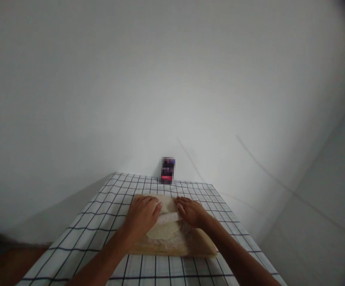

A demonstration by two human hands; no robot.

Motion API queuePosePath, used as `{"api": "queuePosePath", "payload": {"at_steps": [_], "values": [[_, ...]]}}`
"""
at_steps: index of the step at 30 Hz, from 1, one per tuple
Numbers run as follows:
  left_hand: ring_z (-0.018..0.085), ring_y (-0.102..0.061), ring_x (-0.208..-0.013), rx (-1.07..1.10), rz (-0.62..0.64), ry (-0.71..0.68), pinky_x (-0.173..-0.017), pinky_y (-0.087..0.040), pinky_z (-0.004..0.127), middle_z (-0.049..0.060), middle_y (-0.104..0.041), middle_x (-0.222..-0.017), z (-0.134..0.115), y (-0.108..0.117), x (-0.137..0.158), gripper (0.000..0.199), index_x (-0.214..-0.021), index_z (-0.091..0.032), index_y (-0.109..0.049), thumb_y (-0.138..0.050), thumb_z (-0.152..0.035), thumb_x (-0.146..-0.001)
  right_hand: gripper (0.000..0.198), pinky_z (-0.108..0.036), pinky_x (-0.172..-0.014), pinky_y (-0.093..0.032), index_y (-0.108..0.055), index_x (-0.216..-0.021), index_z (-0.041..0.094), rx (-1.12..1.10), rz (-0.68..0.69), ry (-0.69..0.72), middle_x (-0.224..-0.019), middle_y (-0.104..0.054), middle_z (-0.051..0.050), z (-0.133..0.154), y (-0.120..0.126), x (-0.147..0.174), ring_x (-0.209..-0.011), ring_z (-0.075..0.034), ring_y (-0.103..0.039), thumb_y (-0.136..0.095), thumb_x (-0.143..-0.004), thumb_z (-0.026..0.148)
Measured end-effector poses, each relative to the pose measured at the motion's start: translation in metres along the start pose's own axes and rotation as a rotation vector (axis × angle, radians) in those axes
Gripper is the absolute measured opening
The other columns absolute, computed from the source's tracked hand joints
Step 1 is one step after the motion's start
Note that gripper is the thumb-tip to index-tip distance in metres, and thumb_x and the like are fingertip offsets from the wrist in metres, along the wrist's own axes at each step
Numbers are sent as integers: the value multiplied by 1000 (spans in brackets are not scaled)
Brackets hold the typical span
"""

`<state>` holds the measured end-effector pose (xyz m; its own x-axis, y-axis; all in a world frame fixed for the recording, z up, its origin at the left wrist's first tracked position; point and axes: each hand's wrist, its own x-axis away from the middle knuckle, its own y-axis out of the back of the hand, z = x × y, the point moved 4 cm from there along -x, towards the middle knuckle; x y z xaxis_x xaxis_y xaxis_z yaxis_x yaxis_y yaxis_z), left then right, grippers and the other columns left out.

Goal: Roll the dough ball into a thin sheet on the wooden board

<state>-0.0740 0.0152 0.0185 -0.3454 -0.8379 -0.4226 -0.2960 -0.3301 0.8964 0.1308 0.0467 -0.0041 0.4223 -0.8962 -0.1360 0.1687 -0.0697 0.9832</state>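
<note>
A pale, flour-dusted rolling pin (169,217) lies across a flat sheet of dough (164,231). On its left end rests my left hand (143,212), palm down, with the fingers stretched forward over the pin. My right hand (191,211) lies over the right end in the same way, its thumb near the fingers. Both palms hide the pin's ends. The dough shows in front of and behind the pin. Under it is a light wooden board (187,248), with loose flour on its right part.
A white tablecloth with a black grid (95,222) covers the table under the board. At the far edge a small dark, blurred-out object (166,171) stands upright against the pale wall (166,87). A brown surface (14,264) shows at lower left.
</note>
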Motion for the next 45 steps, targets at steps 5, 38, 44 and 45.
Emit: {"api": "queuePosePath", "payload": {"at_steps": [5,38,44,45], "values": [[30,-68,-111,-52,31,66,-103,-44,46,14,-77,-112,1,-7,-1,38,-104,-17,-72,-38,-33,-107,50,-36,-107,-44,-62,-141,22,-13,13,3,-142,-65,-9,-4,0,-14,-129,-23,-60,-28,-106,35],[28,-58,-134,-19,-7,47,-117,-38,46,13,-68,-139,13,-25,14,40,-131,-18,-65,-42,-36,-104,51,-41,-120,-37,-60,-143,21,-110,-190,-175,-156,-53,-8,22,-10,57,-148,-23,-44,-27,-108,36],[27,-64,-118,-33,38,112,-102,-46,42,10,-73,-124,9,-12,-1,33,-119,-21,-70,-44,-34,-103,50,-36,-109,-41,-67,-131,22,-45,-81,-194,-139,-67,-9,9,0,15,-128,-23,-59,-25,-109,36],[27,-66,-115,-41,36,122,-98,-47,41,10,-74,-120,10,-10,-5,33,-114,-21,-71,-43,-33,-103,49,-36,-107,-42,-69,-128,22,-36,-68,-191,-134,-69,-9,7,2,8,-125,-23,-60,-26,-109,36]]}}
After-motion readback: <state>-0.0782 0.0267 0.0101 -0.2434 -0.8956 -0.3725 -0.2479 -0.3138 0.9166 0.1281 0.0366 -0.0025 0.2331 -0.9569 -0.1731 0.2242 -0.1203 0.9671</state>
